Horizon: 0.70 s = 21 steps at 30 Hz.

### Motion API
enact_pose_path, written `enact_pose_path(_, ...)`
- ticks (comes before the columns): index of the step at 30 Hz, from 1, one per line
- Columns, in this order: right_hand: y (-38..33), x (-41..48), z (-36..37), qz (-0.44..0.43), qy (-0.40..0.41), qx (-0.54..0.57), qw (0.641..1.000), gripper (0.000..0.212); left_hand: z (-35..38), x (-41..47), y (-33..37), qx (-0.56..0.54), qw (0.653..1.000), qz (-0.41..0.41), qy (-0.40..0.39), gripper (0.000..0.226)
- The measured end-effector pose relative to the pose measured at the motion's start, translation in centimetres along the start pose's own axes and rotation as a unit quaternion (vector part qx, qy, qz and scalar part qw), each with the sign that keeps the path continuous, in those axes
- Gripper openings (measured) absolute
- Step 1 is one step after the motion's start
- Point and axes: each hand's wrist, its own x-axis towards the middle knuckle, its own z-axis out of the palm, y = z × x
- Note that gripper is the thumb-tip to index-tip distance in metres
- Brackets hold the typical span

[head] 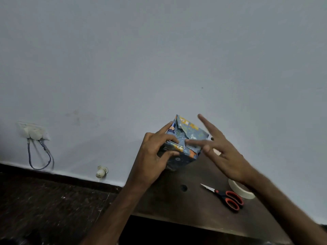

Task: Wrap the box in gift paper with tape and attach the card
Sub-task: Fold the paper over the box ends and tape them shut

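while the left hand (155,152) grips the box (188,137) from its left side, fingers (169,138) curled over the upper edge and thumb tucked against the lower front, the box sits tilted at the far edge of the desk (177,202); cannot tell whether its base touches the desk or is lifted just clear. box is covered in blue gift paper (194,128) with orange and white figures, folded flaps visible on the face turned to the camera. right hand (224,152) is spread wide, fingers straight; its index finger lies flat across the folded flap near the middle of the box, the other fingers fan up and away, holding nothing. scissors (228,197) with red-and-black handles lie closed on the desk, near side right, tip pointing left. tape roll (247,194) lies just beside them, partly hidden under the right wrist. a round hole (184,188) shows in the desk left of the scissors. on the wall (159,59) to the left, a socket plate (33,131) with a looped cable (40,156).
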Motion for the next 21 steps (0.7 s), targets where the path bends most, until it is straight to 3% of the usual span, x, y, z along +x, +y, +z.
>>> enact_pose_path(2,-0.7,-0.7,1.5,0.108,0.162,0.196,0.961,0.032,-0.1,-0.1,0.3,-0.004,1.0,0.0,0.018,0.04)
enact_pose_path(3,-0.9,-1.1,2.3,0.157,0.199,0.261,0.931,0.032,0.0,-0.2,0.4,-0.002,1.0,0.0,0.025,0.039)
enact_pose_path(6,-1.0,-1.4,4.4,0.27,0.171,0.442,0.838,0.057,0.2,-0.6,0.7,0.008,0.999,0.01,0.037,0.04)
enact_pose_path(7,-1.5,-1.3,4.7,0.282,0.148,0.459,0.829,0.06,0.3,-0.7,0.9,0.018,0.999,0.019,0.032,0.042)
enact_pose_path(9,-2.4,-0.9,5.1,0.278,0.146,0.451,0.836,0.057,0.7,-0.9,1.4,0.024,0.999,0.031,0.022,0.046)
enact_pose_path(13,-1.5,-1.0,5.7,0.236,0.243,0.454,0.824,0.064,1.7,-1.6,2.1,-0.082,0.996,-0.032,-0.009,0.076)
enact_pose_path(16,-0.1,-2.0,6.4,0.208,0.227,0.398,0.864,0.081,1.9,-1.8,1.9,-0.145,0.984,-0.1,-0.019,0.081)
enact_pose_path(18,0.7,-2.8,7.4,0.204,0.194,0.34,0.897,0.088,1.9,-1.9,1.1,-0.113,0.988,-0.1,-0.035,0.078)
enact_pose_path(21,1.1,-3.8,9.0,0.218,0.14,0.279,0.925,0.093,2.0,-2.3,-0.6,0.02,0.995,-0.018,-0.095,0.063)
